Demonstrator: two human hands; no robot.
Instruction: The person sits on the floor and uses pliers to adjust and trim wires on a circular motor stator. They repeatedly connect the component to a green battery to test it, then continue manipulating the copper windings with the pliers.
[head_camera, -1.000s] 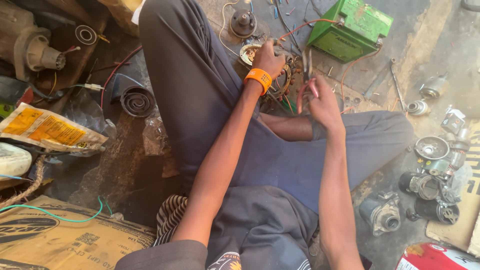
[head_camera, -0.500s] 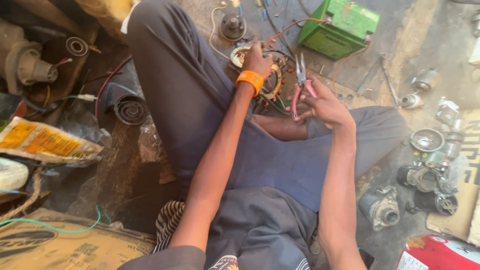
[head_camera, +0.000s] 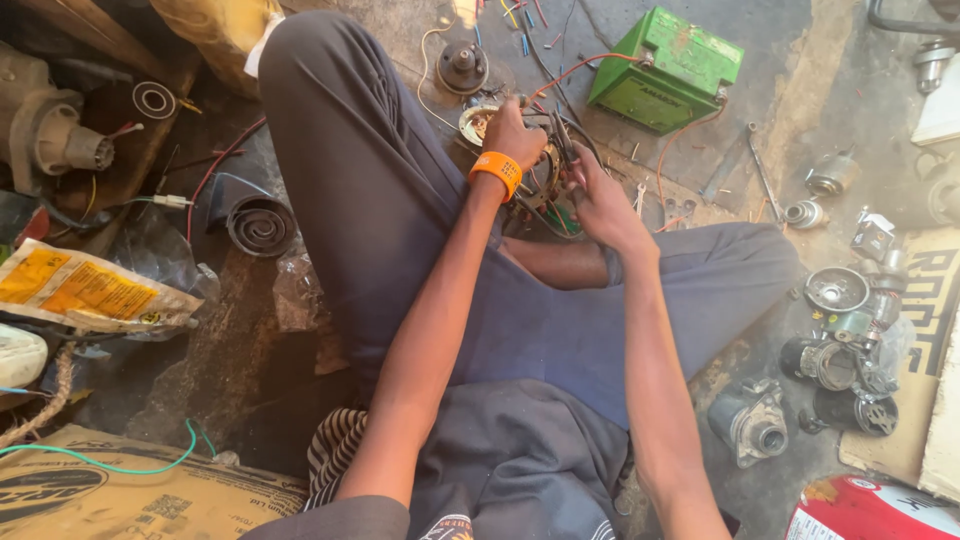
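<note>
I sit cross-legged on the floor. My left hand (head_camera: 512, 132), with an orange wristband (head_camera: 497, 171) on the wrist, grips a round motor part with copper windings (head_camera: 478, 120) that rests past my knee. My right hand (head_camera: 603, 197) is closed on a pair of pliers (head_camera: 562, 140). The jaws point up and away from me, right against the wound part and its bundle of wires. A red wire (head_camera: 580, 68) runs from there to a green battery box (head_camera: 665, 70) at the upper right.
Several small starter motors (head_camera: 750, 425) and round metal parts (head_camera: 838, 290) lie on the right. A wrench (head_camera: 765, 182) lies by the battery box. On the left are a dark coil (head_camera: 260, 226), a yellow packet (head_camera: 90, 290) and a cardboard box (head_camera: 100, 495). A red can (head_camera: 870, 510) shows at the bottom right.
My right hand has moved left with the pliers, from held upright a little apart to against the wound part. My left hand has kept its grip on the part.
</note>
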